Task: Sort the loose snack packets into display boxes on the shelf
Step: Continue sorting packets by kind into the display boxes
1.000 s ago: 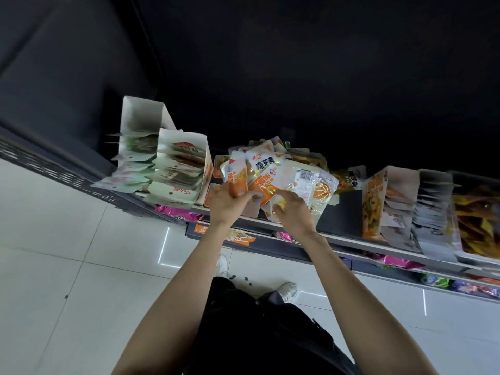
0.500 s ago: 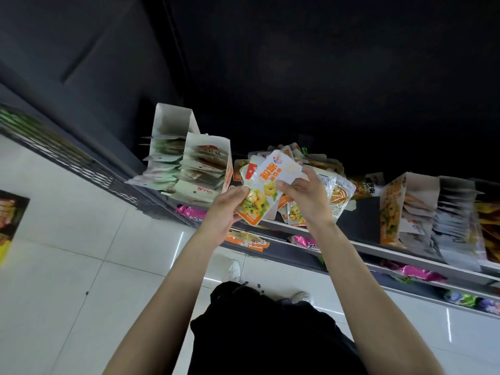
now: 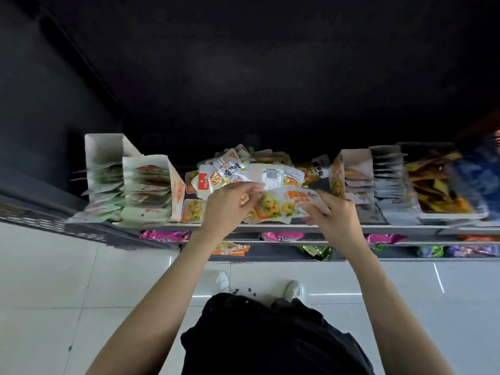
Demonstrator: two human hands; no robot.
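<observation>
A heap of loose snack packets (image 3: 243,169) lies mid-shelf. My right hand (image 3: 331,216) grips the right end of a white-and-orange packet (image 3: 284,204) printed with yellow-green pieces, held flat just above the shelf front. My left hand (image 3: 230,201) pinches that packet's left end, fingers bent over it. On the left stand two white display boxes (image 3: 151,182) filled with upright packets. More display boxes (image 3: 349,180) stand on the right, filled with orange, grey and yellow packets.
The shelf's front edge (image 3: 270,228) runs across the view, with lower shelves holding pink and green packets (image 3: 281,236) beneath it. A small orange packet (image 3: 193,211) lies by the left boxes. White tiled floor and my shoes (image 3: 221,280) are below.
The orange packet was held up and tilted between both hands; now it is turned flat and lowered toward the shelf front, shifted right. The camera view has swung to face the shelf squarely.
</observation>
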